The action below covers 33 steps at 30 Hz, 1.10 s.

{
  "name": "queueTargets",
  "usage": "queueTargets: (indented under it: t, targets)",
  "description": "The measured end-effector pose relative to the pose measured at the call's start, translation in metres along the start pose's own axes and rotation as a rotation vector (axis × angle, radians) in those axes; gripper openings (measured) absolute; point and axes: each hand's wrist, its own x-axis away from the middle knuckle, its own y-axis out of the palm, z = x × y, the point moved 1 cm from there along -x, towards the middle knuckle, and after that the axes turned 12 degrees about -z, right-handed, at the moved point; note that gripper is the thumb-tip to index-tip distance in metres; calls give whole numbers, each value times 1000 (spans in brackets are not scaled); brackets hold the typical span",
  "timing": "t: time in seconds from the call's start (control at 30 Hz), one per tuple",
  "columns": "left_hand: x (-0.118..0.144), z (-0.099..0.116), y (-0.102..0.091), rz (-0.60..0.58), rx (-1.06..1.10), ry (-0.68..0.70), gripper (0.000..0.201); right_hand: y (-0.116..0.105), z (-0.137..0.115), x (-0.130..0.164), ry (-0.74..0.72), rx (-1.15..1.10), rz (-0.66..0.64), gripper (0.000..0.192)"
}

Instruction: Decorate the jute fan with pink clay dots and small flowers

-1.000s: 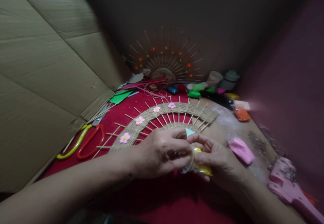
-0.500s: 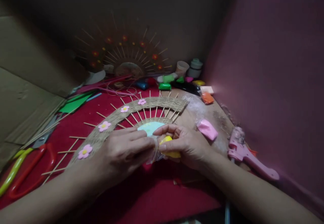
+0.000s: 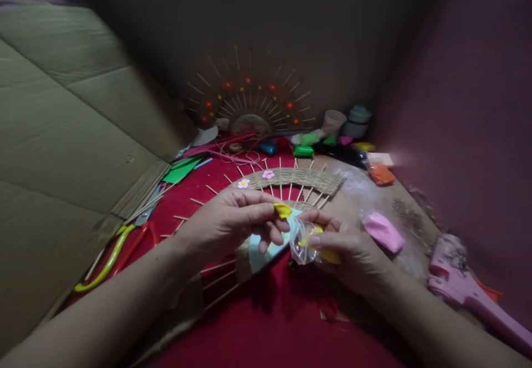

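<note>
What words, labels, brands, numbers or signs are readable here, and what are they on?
None can be read.
A small mark on the cardboard is too blurred to make out.
No legible lettering shows on the bag in the right hand, glue gun or scissors.

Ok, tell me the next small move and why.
Probably set down the plastic bag and yellow lump in the right hand: the left hand pinches a yellow piece clear of them, and the right would then be free to help work it.
</note>
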Motion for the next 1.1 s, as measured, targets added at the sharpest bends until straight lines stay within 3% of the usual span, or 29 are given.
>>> queueTargets:
  t: [0.43, 0.5, 0.63, 0.77, 1.1]
  targets:
    - [-3, 2, -3, 90, 12, -12, 9, 1, 1, 0, 12, 48, -32, 36]
    - [-2, 3, -4, 107, 42, 26, 3, 1, 1, 0, 9, 58, -31, 37]
    - [-3, 5, -8, 149, 88, 92, 20, 0, 2, 0, 16, 56, -39, 37]
    - [-2, 7, -12, 121, 83, 98, 13, -2, 3, 0, 9, 71, -63, 35]
    - [7, 24, -21, 263, -54, 220, 8, 0, 1, 2, 37, 102, -100, 33]
